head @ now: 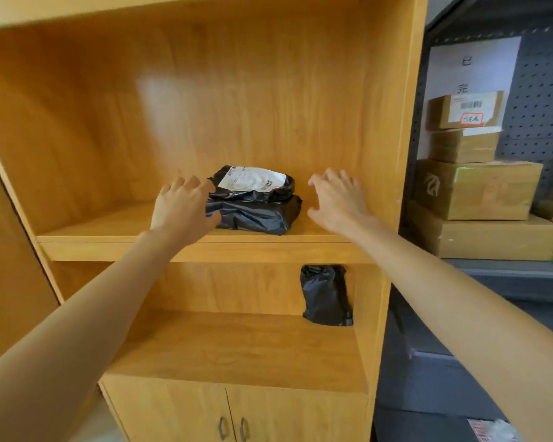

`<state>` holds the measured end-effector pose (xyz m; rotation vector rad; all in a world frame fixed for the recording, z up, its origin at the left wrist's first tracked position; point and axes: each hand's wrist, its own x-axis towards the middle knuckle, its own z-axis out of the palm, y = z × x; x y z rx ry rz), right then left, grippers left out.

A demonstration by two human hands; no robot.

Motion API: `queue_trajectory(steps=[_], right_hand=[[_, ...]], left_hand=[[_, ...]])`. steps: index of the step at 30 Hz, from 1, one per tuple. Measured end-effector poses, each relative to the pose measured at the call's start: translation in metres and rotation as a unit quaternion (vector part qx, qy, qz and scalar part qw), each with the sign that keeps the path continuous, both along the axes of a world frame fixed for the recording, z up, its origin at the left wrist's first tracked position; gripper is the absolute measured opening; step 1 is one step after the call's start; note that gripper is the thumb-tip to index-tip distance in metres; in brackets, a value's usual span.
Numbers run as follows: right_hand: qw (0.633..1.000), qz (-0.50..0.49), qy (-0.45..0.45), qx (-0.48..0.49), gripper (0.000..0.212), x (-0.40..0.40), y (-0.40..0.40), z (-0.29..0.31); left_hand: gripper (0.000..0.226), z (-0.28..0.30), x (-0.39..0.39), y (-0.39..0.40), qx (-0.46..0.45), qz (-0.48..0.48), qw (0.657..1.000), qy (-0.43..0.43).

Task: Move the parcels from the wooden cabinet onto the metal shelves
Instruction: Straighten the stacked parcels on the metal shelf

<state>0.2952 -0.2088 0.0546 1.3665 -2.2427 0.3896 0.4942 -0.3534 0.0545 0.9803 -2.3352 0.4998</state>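
Two black plastic parcels lie stacked on the upper shelf of the wooden cabinet [205, 247]. The top parcel [253, 183] bears a white label; the lower parcel [256, 215] is larger. My left hand [181, 207] is at the stack's left side, fingers spread and touching the lower parcel's edge. My right hand [336, 197] hovers open just right of the stack, apart from it. A third black parcel [326, 295] leans upright against the back wall of the shelf below. The metal shelves [505, 269] stand to the right.
Several taped cardboard boxes [479, 189] are stacked on the metal shelf, in front of a grey pegboard with a white paper sign [470, 68]. The cabinet's closed doors with two handles [233, 429] are at the bottom.
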Motion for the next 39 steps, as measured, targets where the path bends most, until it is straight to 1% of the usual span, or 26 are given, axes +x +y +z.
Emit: queue_trajectory(steps=[5,11,16,23,27,30,32,35,37,39], right_hand=[[1.000,0.003,0.012,0.013,0.048,0.007,-0.064,0.002],[0.999,-0.042,0.008,0.006,0.046,-0.006,-0.118,0.010],[0.995,-0.102,-0.018,-0.005,0.053,-0.012,-0.150,0.015],[0.986,-0.165,-0.031,-0.006,0.053,-0.015,-0.167,0.019],[0.981,-0.177,-0.074,-0.019,0.053,-0.016,-0.170,0.019],[0.979,-0.182,-0.089,-0.016,0.053,-0.019,-0.170,0.017],[0.978,-0.183,-0.096,-0.021,0.052,-0.022,-0.170,0.017],[0.975,-0.186,-0.116,-0.025,0.051,-0.027,-0.169,0.016],[0.969,-0.175,-0.170,-0.041,0.053,-0.030,-0.168,0.016],[0.955,-0.157,-0.246,-0.047,0.059,-0.032,-0.170,0.015]], left_hand=[[0.047,0.004,0.002,-0.060,0.005,0.000,1.000,0.002],[0.047,0.009,-0.017,-0.128,0.013,-0.039,0.999,-0.001],[0.046,0.017,-0.036,-0.177,0.009,-0.087,0.996,-0.008],[0.045,0.024,-0.058,-0.214,0.018,-0.148,0.989,0.000],[0.046,0.019,-0.066,-0.221,0.035,-0.160,0.986,-0.005],[0.050,0.017,-0.073,-0.225,0.043,-0.167,0.985,-0.007],[0.054,0.016,-0.079,-0.225,0.045,-0.193,0.980,-0.007],[0.062,0.015,-0.093,-0.222,0.024,-0.247,0.968,-0.039],[0.069,0.013,-0.101,-0.219,0.016,-0.267,0.962,-0.059],[0.084,0.012,-0.107,-0.215,0.016,-0.266,0.961,-0.075]])
